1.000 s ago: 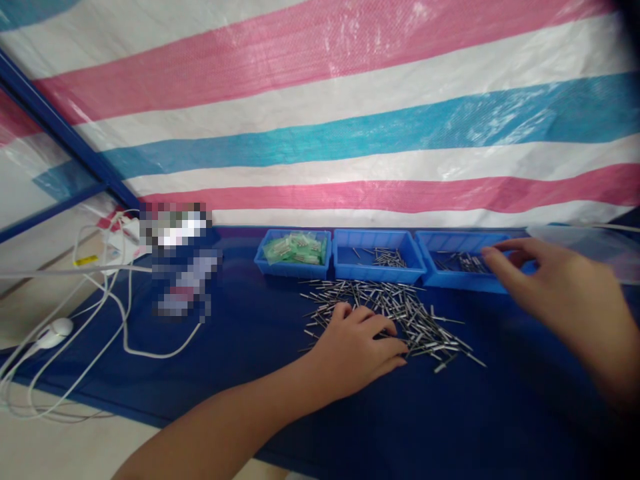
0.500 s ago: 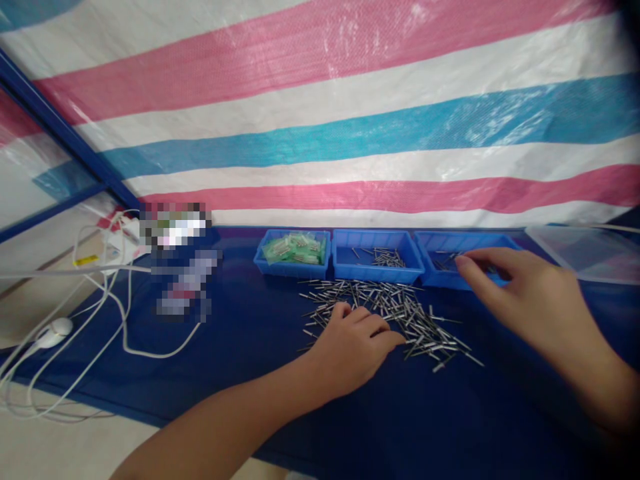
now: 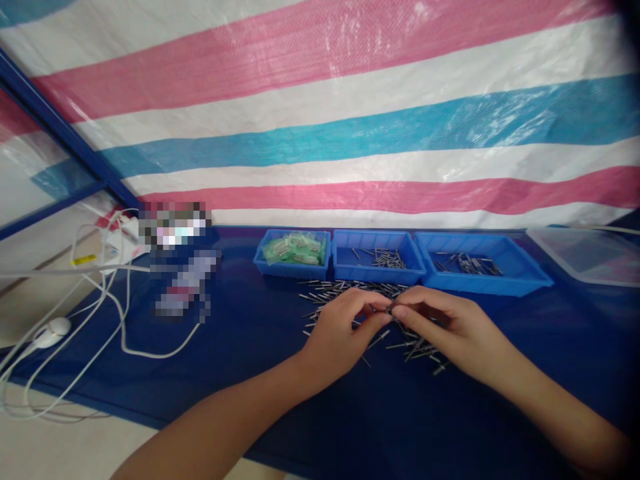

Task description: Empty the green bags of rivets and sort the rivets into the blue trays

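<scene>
My left hand (image 3: 340, 333) and my right hand (image 3: 455, 328) meet fingertip to fingertip over a loose pile of pop rivets (image 3: 423, 348) on the blue table. Each hand is closed in a pinch. A small metal piece, seemingly a rivet (image 3: 389, 310), shows between the fingertips; the fingers cover most of it. Behind the pile, a middle blue bin (image 3: 377, 273) holds some rivets, and a right blue bin (image 3: 523, 283) holds more. Parts of the pile are hidden under both hands.
A left blue bin (image 3: 293, 269) contains green plastic bags of small parts. White cables (image 3: 125, 333) and a power strip lie at the left, near blurred items. A clear plastic lid (image 3: 585, 257) rests at the far right. A striped tarp (image 3: 350, 153) hangs behind.
My right hand has moved left from over the right bin to the pile, meeting my left hand. My left hand has turned its fingers toward it and pinches.
</scene>
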